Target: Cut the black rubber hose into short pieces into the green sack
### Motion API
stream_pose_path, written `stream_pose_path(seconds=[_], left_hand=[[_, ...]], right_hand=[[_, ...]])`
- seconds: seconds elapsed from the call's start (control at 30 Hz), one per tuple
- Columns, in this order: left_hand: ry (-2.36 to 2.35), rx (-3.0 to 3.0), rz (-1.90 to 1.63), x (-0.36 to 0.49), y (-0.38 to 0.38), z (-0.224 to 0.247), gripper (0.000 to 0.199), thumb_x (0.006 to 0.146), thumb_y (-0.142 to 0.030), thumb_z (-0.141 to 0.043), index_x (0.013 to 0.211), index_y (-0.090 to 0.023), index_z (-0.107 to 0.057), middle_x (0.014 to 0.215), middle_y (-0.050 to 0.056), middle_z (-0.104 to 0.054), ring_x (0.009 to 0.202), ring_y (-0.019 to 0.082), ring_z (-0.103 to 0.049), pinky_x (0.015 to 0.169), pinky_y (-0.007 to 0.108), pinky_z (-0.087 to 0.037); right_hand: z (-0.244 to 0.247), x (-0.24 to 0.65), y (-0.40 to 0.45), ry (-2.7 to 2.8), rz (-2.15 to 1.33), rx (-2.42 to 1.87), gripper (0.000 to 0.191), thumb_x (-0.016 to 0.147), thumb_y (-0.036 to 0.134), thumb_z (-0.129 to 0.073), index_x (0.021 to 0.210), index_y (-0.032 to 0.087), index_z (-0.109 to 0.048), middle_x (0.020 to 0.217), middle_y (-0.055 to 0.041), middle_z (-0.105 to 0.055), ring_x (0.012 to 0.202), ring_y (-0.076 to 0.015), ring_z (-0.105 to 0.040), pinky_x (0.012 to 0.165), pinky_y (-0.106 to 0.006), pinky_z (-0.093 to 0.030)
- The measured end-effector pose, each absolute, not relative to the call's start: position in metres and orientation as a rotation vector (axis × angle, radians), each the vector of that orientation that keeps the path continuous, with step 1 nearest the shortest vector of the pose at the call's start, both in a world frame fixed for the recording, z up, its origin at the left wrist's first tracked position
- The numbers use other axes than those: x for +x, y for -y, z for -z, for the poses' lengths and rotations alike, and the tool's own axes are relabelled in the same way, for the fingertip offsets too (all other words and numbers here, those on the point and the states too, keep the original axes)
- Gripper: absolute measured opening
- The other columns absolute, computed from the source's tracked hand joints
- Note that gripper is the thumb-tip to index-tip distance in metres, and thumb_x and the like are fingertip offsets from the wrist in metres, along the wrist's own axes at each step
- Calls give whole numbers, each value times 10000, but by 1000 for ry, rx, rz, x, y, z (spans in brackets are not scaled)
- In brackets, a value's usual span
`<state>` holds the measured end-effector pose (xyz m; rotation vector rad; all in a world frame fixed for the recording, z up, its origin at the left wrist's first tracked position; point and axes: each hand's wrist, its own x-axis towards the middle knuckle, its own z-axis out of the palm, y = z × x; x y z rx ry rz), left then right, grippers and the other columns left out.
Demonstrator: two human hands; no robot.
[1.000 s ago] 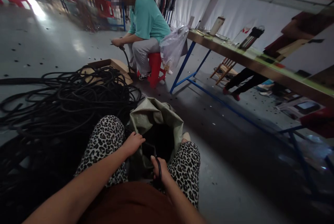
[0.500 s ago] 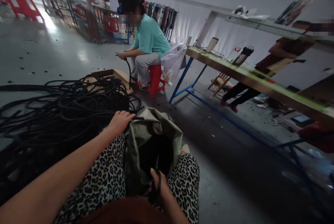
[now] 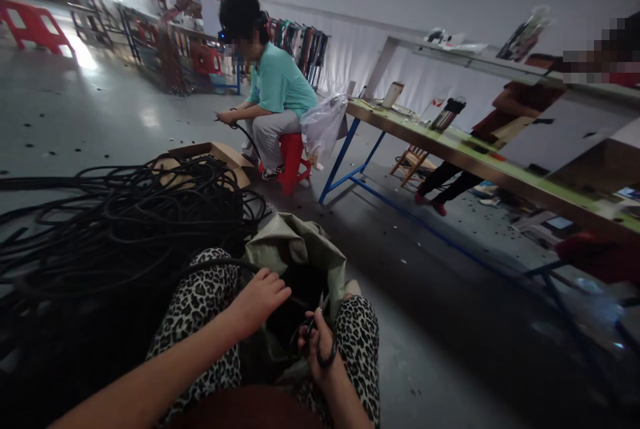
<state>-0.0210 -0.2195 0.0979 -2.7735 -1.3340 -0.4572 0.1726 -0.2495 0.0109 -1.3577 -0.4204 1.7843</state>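
Observation:
My left hand (image 3: 263,299) is closed round a black rubber cord (image 3: 220,263) above the mouth of a green sack (image 3: 327,255). The cord runs back over my left knee towards the black pile. My right hand (image 3: 323,342) grips a pair of black-handled scissors (image 3: 327,357), blades pointing up over the sack's opening. Both hands are close together between my knees. The sack stands open, its inside dark, so what lies in it cannot be made out.
A large heap of black cords (image 3: 130,222) spreads on the floor at left, by a cardboard box (image 3: 227,159). Ahead, a co-worker (image 3: 285,82) on a red stool (image 3: 293,162) holds a cord. A long table (image 3: 480,149) stands at right, a person standing behind it.
My left hand has come right and down from the sack's left rim, bringing the cord over the opening. My right hand has moved slightly right with the scissors. The view has shifted slightly.

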Motion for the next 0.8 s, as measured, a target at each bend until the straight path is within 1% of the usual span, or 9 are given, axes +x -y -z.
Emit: stream_pose_path(seconds=[0.13, 0.2, 0.33, 0.4, 0.53, 0.6, 0.63, 0.7, 0.8], left_hand=[[1257, -2838, 477, -7, 242, -80, 178, 830, -202, -539, 1002, -213, -585, 860, 47, -588, 894, 199, -487, 883, 381, -289], [1274, -2840, 507, -6, 248, -73, 184, 829, -209, -545, 1007, -219, -588, 865, 46, -586, 902, 193, -483, 894, 374, -287], [1299, -2850, 533, -10, 256, -66, 173, 818, -207, -563, 986, -222, -598, 857, 39, -589, 906, 184, -486, 909, 366, -290], [1307, -2867, 532, -12, 258, -68, 169, 814, -203, -569, 979, -223, -601, 865, 35, -595, 917, 182, -491, 913, 362, -295], [1397, -2852, 634, -8, 266, -81, 257, 818, -168, -542, 1064, -228, -585, 1054, 59, -598, 1048, 201, -482, 948, 379, -298], [1587, -2851, 742, -4, 272, -84, 245, 828, -168, -509, 1050, -222, -597, 1083, 70, -597, 1046, 209, -500, 927, 382, -331], [1748, -2856, 804, -2, 275, -82, 214, 835, -190, -494, 1013, -216, -609, 1052, 70, -609, 1008, 209, -523, 896, 376, -359], [2202, -2851, 956, 1, 279, -75, 184, 842, -268, -478, 935, -202, -622, 937, 59, -636, 884, 196, -573, 809, 350, -415], [3049, -2529, 1396, 4, 277, -61, 288, 799, -390, -514, 957, -165, -598, 815, 50, -650, 701, 178, -606, 656, 315, -464]], right_hand=[[-25, 173, 252, 380, -1814, -1209, 594, 593, 604, -720, 935, 147, -553, 582, 19, -559, 413, -98, -498, 414, -203, -363], [-20, 171, 255, 412, -1814, -1209, 571, 558, 556, -763, 900, 140, -573, 587, 25, -552, 413, -93, -488, 406, -204, -355], [0, 166, 262, 494, -1855, -1209, 564, 472, 490, -820, 847, 128, -602, 625, 5, -575, 507, -123, -538, 426, -204, -383], [5, 163, 263, 529, -1870, -1187, 536, 477, 456, -822, 837, 124, -605, 597, 13, -563, 477, -107, -510, 413, -194, -371], [2, 161, 261, 388, -1906, -1155, 433, 521, 395, -804, 773, 123, -580, 541, 25, -527, 422, -70, -453, 399, -169, -343], [-3, 162, 259, 284, -1945, -1148, 404, 523, 376, -800, 729, 124, -561, 539, 21, -524, 419, -67, -452, 404, -172, -356], [-5, 163, 258, 248, -1954, -1142, 392, 530, 374, -794, 717, 126, -555, 543, 18, -525, 417, -67, -451, 407, -176, -365], [-6, 164, 257, 219, -1952, -1138, 379, 548, 380, -783, 703, 128, -546, 551, 15, -525, 413, -67, -446, 404, -184, -375], [-4, 164, 259, 256, -1888, -1197, 398, 550, 398, -785, 709, 131, -537, 544, 21, -519, 409, -67, -447, 389, -176, -359]])
